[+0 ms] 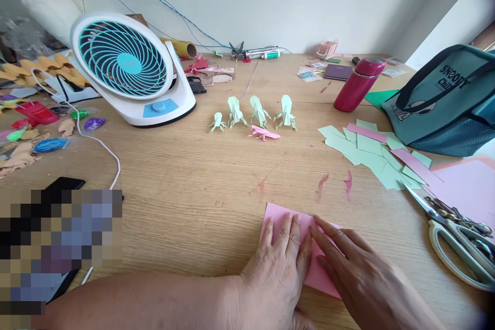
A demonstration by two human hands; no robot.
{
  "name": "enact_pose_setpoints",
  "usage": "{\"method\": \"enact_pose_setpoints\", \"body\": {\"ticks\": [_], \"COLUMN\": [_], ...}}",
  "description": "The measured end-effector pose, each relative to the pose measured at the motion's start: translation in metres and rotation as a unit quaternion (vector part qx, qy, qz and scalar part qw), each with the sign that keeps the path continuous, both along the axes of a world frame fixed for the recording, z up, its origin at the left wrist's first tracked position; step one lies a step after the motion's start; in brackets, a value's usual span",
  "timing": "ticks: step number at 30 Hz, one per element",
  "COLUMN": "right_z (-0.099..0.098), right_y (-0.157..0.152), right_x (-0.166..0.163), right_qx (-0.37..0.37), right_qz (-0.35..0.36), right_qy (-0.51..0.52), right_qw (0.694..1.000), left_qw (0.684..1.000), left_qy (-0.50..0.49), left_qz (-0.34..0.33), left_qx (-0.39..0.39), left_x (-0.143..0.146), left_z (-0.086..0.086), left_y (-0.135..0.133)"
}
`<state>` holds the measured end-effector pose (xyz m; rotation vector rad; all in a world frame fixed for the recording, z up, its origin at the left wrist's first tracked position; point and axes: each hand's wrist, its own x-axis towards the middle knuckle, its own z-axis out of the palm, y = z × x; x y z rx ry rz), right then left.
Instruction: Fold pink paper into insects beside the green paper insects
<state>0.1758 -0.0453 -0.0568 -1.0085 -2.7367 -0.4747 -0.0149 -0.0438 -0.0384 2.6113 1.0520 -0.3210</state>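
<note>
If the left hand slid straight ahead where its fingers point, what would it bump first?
The left hand lies on the pink paper; ahead is bare table, then probably the rightmost green folded figure, though depth is unclear.

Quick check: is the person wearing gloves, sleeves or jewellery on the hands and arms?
No. The left hand and right hand are ungloved, with no rings showing. The left forearm shows no sleeve, watch or band; the right wrist shows none either.
</note>
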Motion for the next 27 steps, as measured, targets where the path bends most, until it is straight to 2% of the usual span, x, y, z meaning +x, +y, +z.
{"method": "enact_pose_setpoints", "body": {"ticks": [3, 7, 14, 18, 23, 27], "right_z": [0.002, -0.001, -0.007, -0.013, -0.024, -0.025], "right_y": [-0.005, -0.012, -0.021, -0.027, -0.034, -0.039], "right_x": [-0.005, -0.010, -0.017, -0.021, -0.020, -0.019], "right_qx": [0.010, -0.005, -0.030, -0.042, -0.061, -0.080], "right_qz": [-0.012, -0.065, -0.121, -0.144, -0.130, -0.134], "right_qy": [-0.010, 0.000, 0.051, 0.079, 0.111, 0.133], "right_qw": [1.000, 0.998, 0.991, 0.985, 0.983, 0.979], "left_qw": [1.000, 0.998, 0.986, 0.982, 0.983, 0.983], "left_qy": [-0.004, 0.017, -0.005, -0.016, -0.021, -0.014], "left_qz": [0.001, -0.008, -0.003, -0.002, 0.001, 0.005], "left_qx": [0.026, 0.052, 0.167, 0.190, 0.182, 0.183], "left_x": [0.001, 0.002, 0.000, 0.000, 0.000, 0.000], "left_z": [-0.006, -0.016, -0.044, -0.045, -0.041, -0.041], "left_y": [-0.002, -0.008, -0.017, -0.017, -0.018, -0.019]}}
